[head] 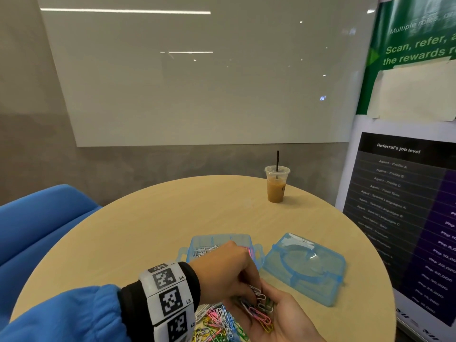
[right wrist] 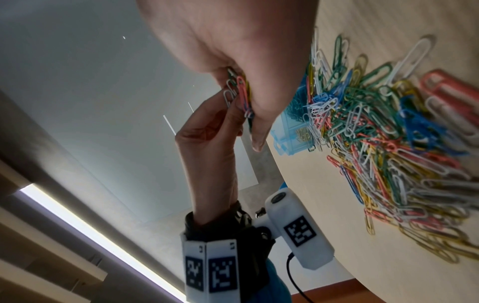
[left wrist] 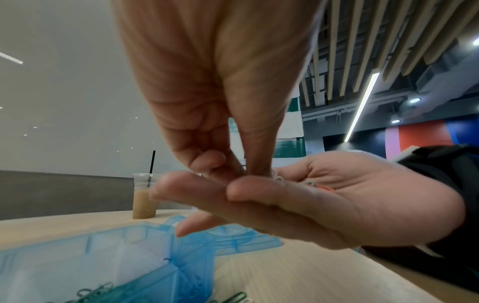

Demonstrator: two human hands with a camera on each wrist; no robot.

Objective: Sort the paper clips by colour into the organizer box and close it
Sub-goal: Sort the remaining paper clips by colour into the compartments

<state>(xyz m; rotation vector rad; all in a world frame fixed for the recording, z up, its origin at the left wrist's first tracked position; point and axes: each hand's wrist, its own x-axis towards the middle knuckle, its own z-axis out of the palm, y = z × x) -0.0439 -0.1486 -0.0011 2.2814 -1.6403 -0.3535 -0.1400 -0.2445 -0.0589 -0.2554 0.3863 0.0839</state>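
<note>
Fingers of the left hand are pinched down into the cupped right hand, picking at a small bunch of mixed paper clips lying in that palm, low centre of the head view. Looks like thumb and forefinger are closing on one clip, probably a white one, but I can't say for sure it's actually gripped. Right palm is up, fingers loosely curled under the bunch.

What matters next: the organizer box sits just past the left hand, up-frame of it, and the left hand is the nearer one. So I'd guess the clip goes forward and down into a compartment. White clips already sit in the left one; something pink is on the right side.

Detached lid lies flat to the right of the box. The big unsorted pile is on the bench at the bottom edge, so plenty left. Iced coffee cup is well back.
</note>
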